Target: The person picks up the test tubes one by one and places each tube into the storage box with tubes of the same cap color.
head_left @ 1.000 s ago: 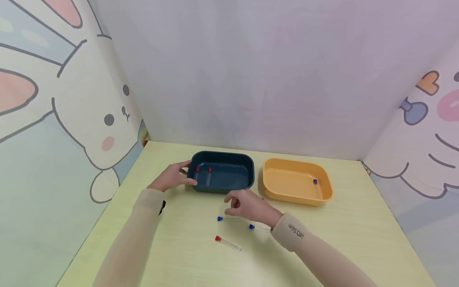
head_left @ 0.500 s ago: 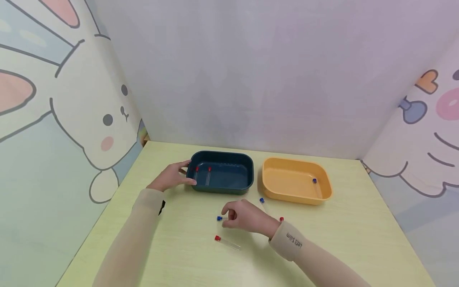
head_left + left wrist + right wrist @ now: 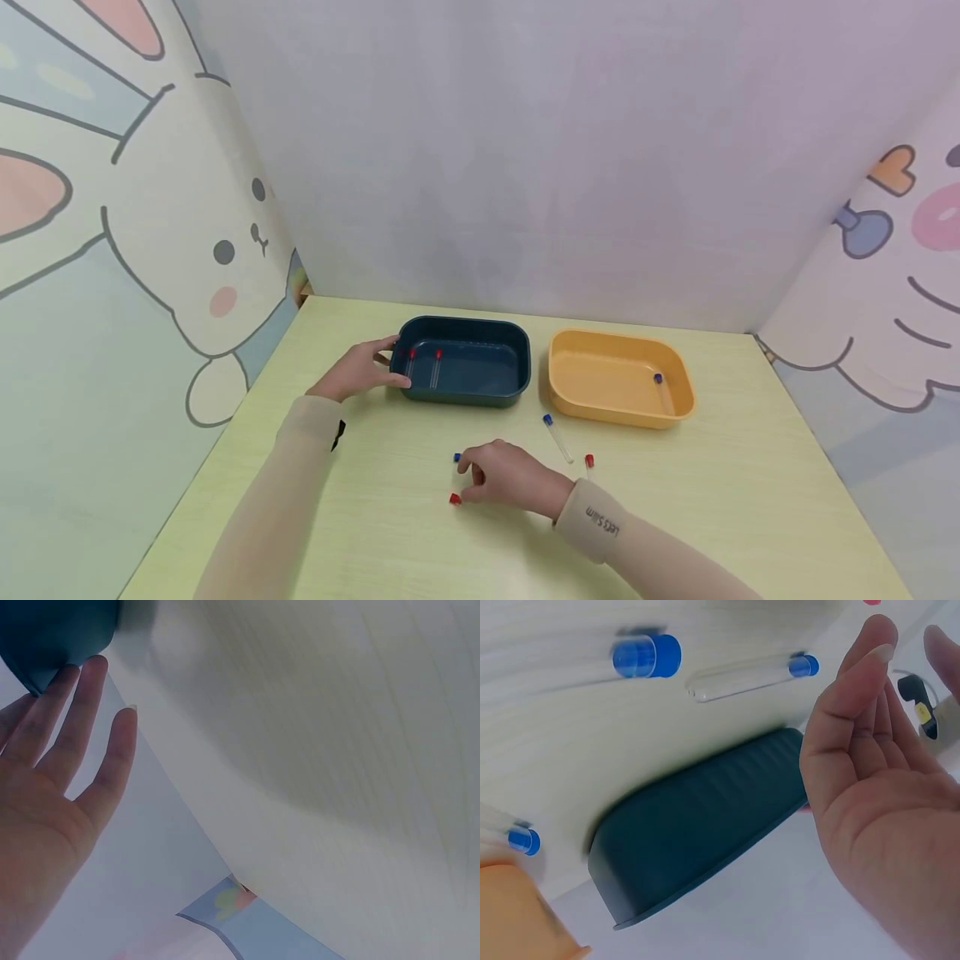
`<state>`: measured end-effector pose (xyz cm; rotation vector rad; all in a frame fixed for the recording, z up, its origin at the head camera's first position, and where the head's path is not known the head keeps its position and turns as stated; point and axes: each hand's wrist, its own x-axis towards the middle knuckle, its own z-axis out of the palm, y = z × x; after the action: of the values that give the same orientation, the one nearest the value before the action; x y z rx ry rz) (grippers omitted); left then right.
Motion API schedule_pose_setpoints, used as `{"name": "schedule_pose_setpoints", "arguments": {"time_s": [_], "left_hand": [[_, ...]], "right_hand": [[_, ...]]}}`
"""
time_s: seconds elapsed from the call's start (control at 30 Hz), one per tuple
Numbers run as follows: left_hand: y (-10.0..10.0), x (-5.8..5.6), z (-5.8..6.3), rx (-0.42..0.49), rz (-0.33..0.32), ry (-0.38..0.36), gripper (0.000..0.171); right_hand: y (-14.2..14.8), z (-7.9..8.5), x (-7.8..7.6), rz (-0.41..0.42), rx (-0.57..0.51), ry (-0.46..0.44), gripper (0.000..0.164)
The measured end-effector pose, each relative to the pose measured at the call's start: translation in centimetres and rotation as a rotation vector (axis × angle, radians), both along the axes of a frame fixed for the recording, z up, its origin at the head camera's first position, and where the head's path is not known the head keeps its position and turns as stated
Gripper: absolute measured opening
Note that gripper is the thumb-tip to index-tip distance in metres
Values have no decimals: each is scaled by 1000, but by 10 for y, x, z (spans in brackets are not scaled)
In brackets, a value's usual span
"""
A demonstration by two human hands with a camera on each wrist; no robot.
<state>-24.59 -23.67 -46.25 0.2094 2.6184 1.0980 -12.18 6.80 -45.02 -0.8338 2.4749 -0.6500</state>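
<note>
Red-capped tube [image 3: 455, 499] on surface [image 3: 375, 533], partly hidden by right hand [image 3: 510, 477], whose grip spreads; left hand [image 3: 360, 369] spread against navy basin [image 3: 461, 398]. Tube likely light, stiff, slippery, perhaps fragile; pinch softly near cap [image 3: 454, 498].

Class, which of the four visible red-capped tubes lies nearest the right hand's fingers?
The red-capped tube showing only its cap, just beyond the right hand; another lies near the right sleeve, two inside the dark blue tray.
</note>
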Motion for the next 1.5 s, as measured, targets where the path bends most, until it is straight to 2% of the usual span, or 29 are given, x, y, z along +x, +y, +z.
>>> {"name": "schedule_pose_setpoints", "arguments": {"time_s": [0.4, 0.73, 1.2, 1.5], "left_hand": [[0, 0, 0, 4, 0, -4, 99], [1, 1, 0, 5, 0, 1, 98], [1, 3, 2, -4, 0, 6, 98], [1, 3, 3, -1, -5, 7, 98]], "right_hand": [[-7, -7, 8, 5, 93, 25, 26], [-10, -10, 11, 16, 93, 32, 23], [-11, -21, 12, 76, 89, 112, 11], [-11, -22, 13, 92, 99, 133, 13]]}}
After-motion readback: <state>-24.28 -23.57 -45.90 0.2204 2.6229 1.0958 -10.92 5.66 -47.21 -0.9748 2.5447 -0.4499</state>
